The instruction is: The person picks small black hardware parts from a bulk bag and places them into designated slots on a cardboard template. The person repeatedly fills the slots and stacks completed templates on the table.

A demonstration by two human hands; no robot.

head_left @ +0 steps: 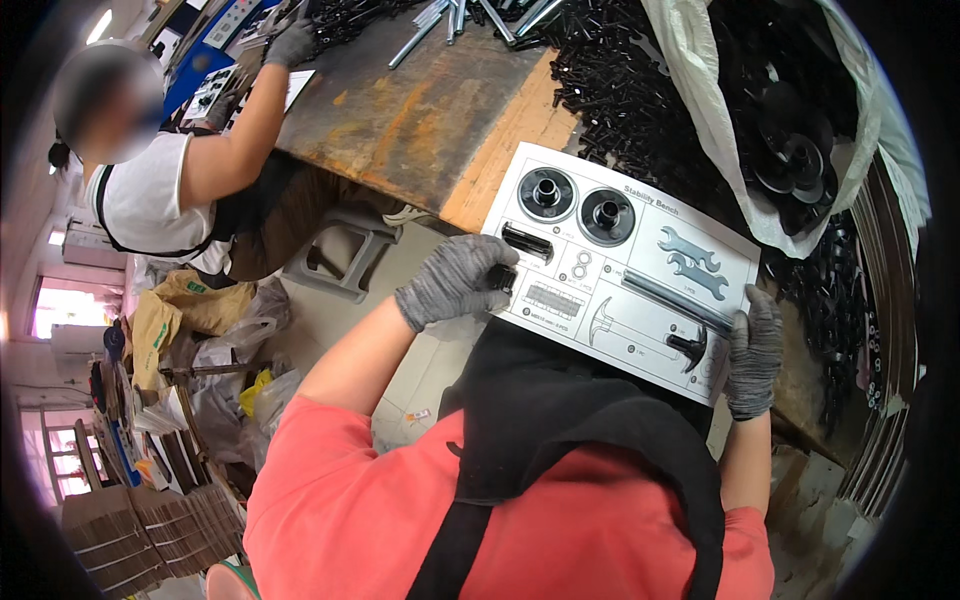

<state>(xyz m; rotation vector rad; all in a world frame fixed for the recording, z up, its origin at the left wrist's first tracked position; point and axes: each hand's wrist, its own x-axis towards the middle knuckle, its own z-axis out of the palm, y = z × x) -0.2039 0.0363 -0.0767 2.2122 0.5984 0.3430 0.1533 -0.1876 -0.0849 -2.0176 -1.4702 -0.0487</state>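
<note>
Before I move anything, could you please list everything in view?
Parts card: one, white, centre right
Flanged discs: two, black, card's upper left
Open-end wrenches: two, grey, card's upper right, possibly printed
Tubular part: count unclear, black, card's left
Rod: one, grey, card's right half
Hammer-shaped part: one, black, card's lower right
Small part: one, black, card's left edge
Workbench: one, brown, ahead
Bolts: uncountable, black, heaped on workbench
Metal rods: several, silver, workbench's far side
Sack: one, white, right
Stool: one, grey, left
Co-worker: one, white top, upper left
Cardboard stacks: several, brown, lower left
Left hand: one, grey-gloved, on small part
Right hand: one, grey-gloved, card's right edge
</note>
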